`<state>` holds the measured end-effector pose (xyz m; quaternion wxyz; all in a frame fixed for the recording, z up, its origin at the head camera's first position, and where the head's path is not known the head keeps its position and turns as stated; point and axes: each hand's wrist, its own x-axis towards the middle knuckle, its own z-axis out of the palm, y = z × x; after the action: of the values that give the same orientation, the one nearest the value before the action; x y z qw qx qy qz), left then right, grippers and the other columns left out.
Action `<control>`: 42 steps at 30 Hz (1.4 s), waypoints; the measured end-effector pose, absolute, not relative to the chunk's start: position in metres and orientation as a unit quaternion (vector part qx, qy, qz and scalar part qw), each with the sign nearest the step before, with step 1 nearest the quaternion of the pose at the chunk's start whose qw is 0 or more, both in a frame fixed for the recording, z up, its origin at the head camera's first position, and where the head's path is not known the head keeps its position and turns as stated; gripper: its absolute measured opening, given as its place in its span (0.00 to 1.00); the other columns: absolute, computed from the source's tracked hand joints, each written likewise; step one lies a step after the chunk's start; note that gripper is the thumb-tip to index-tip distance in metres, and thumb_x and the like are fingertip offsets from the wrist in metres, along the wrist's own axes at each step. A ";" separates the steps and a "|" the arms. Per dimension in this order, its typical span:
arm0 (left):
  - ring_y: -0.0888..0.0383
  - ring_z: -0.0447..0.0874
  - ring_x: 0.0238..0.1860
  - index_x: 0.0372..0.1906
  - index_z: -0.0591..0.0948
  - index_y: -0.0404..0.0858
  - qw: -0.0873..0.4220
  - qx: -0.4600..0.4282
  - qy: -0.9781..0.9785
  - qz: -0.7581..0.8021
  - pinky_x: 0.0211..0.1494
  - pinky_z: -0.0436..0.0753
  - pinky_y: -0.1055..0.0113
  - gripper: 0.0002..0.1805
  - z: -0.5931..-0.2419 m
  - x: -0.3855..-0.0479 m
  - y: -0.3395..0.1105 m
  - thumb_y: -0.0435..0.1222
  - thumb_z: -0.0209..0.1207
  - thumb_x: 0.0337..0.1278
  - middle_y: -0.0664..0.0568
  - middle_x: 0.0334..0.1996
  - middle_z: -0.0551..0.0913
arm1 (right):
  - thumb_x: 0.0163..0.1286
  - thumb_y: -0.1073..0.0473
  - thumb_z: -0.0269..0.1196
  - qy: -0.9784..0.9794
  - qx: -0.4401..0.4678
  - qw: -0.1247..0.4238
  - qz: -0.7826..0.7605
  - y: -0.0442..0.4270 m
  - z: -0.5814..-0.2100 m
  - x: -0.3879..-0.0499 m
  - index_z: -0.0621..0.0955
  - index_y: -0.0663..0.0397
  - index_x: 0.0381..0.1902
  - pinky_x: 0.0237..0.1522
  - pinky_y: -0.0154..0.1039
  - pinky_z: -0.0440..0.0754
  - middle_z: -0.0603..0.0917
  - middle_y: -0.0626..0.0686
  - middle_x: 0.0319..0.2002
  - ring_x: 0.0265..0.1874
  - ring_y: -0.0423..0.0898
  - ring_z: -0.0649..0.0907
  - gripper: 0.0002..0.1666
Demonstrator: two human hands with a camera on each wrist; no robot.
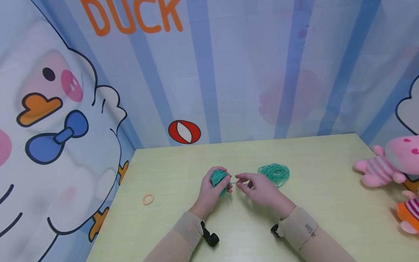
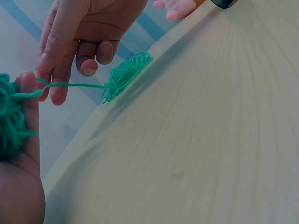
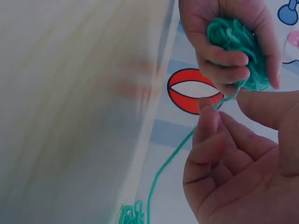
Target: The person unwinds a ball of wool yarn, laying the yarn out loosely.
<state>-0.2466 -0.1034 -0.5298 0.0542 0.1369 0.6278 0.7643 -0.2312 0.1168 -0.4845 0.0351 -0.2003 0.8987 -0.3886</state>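
In the head view, the left hand [image 1: 211, 189] grips a bundle of green yarn [image 1: 218, 177], its thumb across the front. The right hand [image 1: 262, 189] is just right of it, fingers bent around a green strand [image 1: 233, 182] that leaves the bundle. In the right wrist view, the strand [image 3: 161, 170] passes at the fingertips of the right hand [image 3: 238, 163], with the thumb held apart. It runs down to a loose green yarn pile [image 3: 132, 214]. That pile [image 1: 274, 174] lies on the table behind the right hand, partly hidden by it.
An orange ring [image 1: 148, 199] lies on the table [image 1: 170, 163] left of the hands. Pink plush toys [image 1: 381, 169] sit at the right edge, one with an orange striped body [image 1: 409, 211]. A printed cloth [image 1: 239, 72] hangs behind the table.
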 end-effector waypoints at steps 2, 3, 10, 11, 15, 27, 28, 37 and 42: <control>0.59 0.90 0.39 0.70 0.68 0.24 0.054 0.137 0.626 0.766 0.45 0.95 0.64 0.28 -0.530 -0.247 -0.103 0.36 0.65 0.80 0.27 0.56 0.80 | 0.84 0.53 0.65 0.903 -0.194 0.033 -0.382 0.114 -0.484 -0.229 0.88 0.53 0.63 0.34 0.35 0.81 0.93 0.52 0.52 0.35 0.39 0.82 0.18; 0.59 0.90 0.38 0.70 0.68 0.24 0.053 0.137 0.626 0.766 0.45 0.95 0.64 0.28 -0.531 -0.247 -0.103 0.36 0.65 0.80 0.27 0.56 0.80 | 0.84 0.53 0.65 0.904 -0.190 0.030 -0.381 0.114 -0.484 -0.228 0.90 0.52 0.60 0.33 0.35 0.80 0.93 0.51 0.49 0.34 0.39 0.82 0.15; 0.59 0.90 0.40 0.69 0.70 0.27 0.049 0.136 0.632 0.761 0.45 0.95 0.64 0.26 -0.532 -0.248 -0.103 0.37 0.65 0.80 0.27 0.57 0.80 | 0.84 0.54 0.65 0.904 -0.164 0.009 -0.396 0.126 -0.481 -0.227 0.90 0.50 0.55 0.32 0.36 0.81 0.92 0.52 0.44 0.36 0.43 0.82 0.12; 0.59 0.90 0.40 0.69 0.70 0.26 0.048 0.136 0.634 0.760 0.46 0.95 0.64 0.26 -0.532 -0.248 -0.103 0.37 0.65 0.80 0.26 0.57 0.79 | 0.84 0.54 0.65 0.904 -0.159 0.004 -0.397 0.130 -0.480 -0.227 0.90 0.51 0.55 0.32 0.36 0.82 0.92 0.52 0.45 0.36 0.43 0.83 0.12; 0.59 0.91 0.43 0.67 0.72 0.29 0.045 0.136 0.636 0.758 0.47 0.95 0.64 0.24 -0.532 -0.248 -0.103 0.36 0.65 0.80 0.25 0.57 0.79 | 0.84 0.54 0.65 0.904 -0.142 -0.020 -0.402 0.148 -0.477 -0.228 0.90 0.52 0.55 0.34 0.36 0.82 0.92 0.54 0.44 0.37 0.44 0.83 0.12; 0.56 0.89 0.43 0.64 0.76 0.35 0.027 0.133 0.642 0.755 0.45 0.95 0.64 0.18 -0.533 -0.248 -0.104 0.35 0.66 0.78 0.44 0.51 0.85 | 0.85 0.50 0.63 0.921 -0.083 -0.039 -0.378 0.208 -0.477 -0.231 0.89 0.55 0.58 0.39 0.40 0.80 0.92 0.55 0.47 0.42 0.48 0.84 0.17; 0.57 0.89 0.43 0.62 0.77 0.37 0.025 0.130 0.643 0.754 0.45 0.95 0.64 0.17 -0.533 -0.248 -0.104 0.36 0.67 0.78 0.48 0.49 0.85 | 0.85 0.50 0.63 0.923 -0.078 -0.038 -0.374 0.212 -0.478 -0.232 0.89 0.55 0.58 0.38 0.41 0.80 0.92 0.55 0.47 0.41 0.48 0.83 0.17; 0.56 0.88 0.40 0.60 0.78 0.39 0.008 0.121 0.648 0.752 0.41 0.93 0.66 0.17 -0.535 -0.250 -0.104 0.37 0.69 0.76 0.52 0.44 0.85 | 0.85 0.50 0.62 0.942 -0.041 0.008 -0.333 0.244 -0.492 -0.236 0.88 0.58 0.57 0.40 0.46 0.85 0.91 0.62 0.53 0.44 0.53 0.88 0.18; 0.56 0.88 0.38 0.60 0.79 0.38 -0.004 0.117 0.651 0.750 0.40 0.92 0.66 0.17 -0.534 -0.249 -0.105 0.38 0.69 0.75 0.51 0.43 0.86 | 0.83 0.53 0.62 0.950 -0.020 0.036 -0.310 0.255 -0.495 -0.238 0.88 0.61 0.56 0.49 0.59 0.87 0.90 0.65 0.54 0.50 0.61 0.88 0.18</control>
<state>-0.2495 -0.1051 -0.5342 -0.0045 0.1165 0.6511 0.7500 -0.2377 0.2548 -0.4945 0.0364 -0.0197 0.9500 -0.3096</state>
